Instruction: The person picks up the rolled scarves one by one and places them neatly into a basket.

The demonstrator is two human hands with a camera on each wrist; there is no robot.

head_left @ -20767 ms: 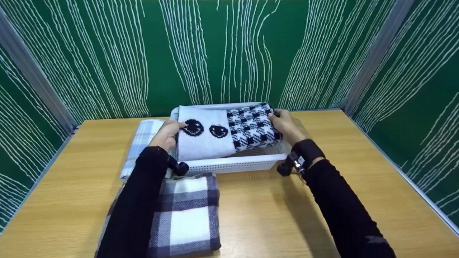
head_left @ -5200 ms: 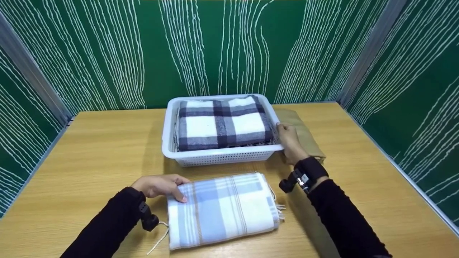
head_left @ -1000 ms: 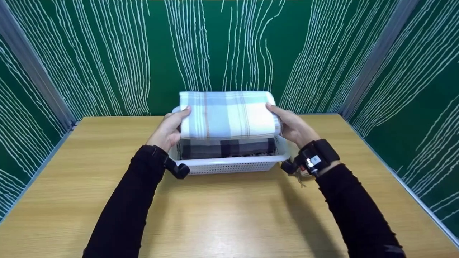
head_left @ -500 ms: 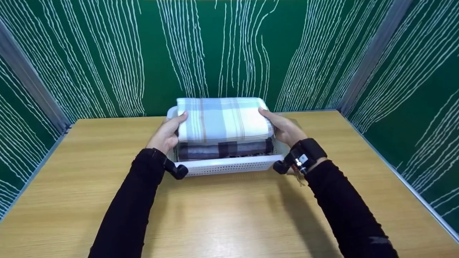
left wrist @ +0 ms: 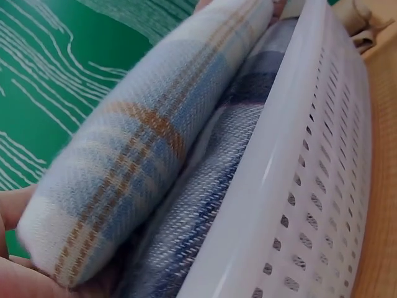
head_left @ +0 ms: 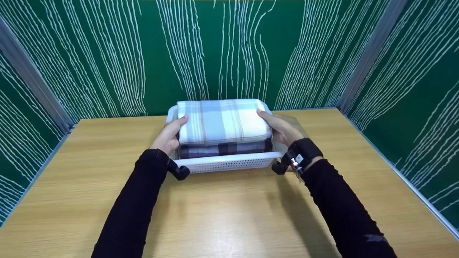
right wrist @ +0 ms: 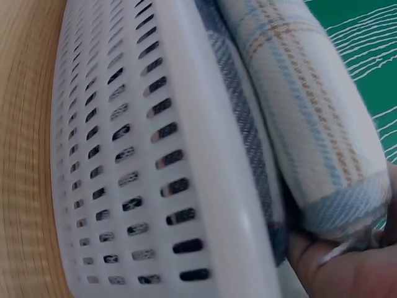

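The left hand [head_left: 168, 134] and right hand [head_left: 281, 129] each clamp 1 short end of the folded pale-blue-and-white plaid woollen blanket [head_left: 222, 120], thumbs on top and fingers tucked beneath, so the soft roll stays level and keeps its fold. It sits on the folded dark grey-and-white checked blanket [head_left: 222, 148], which already fills the white perforated plastic basket [head_left: 229, 164] near the far edge of the wooden counter [head_left: 229, 215]. Close up, the top blanket shows a fuzzy twill weave with thin tan stripes [left wrist: 142, 167]; the basket wall is smooth, rigid, with rows of slots [right wrist: 136, 174].
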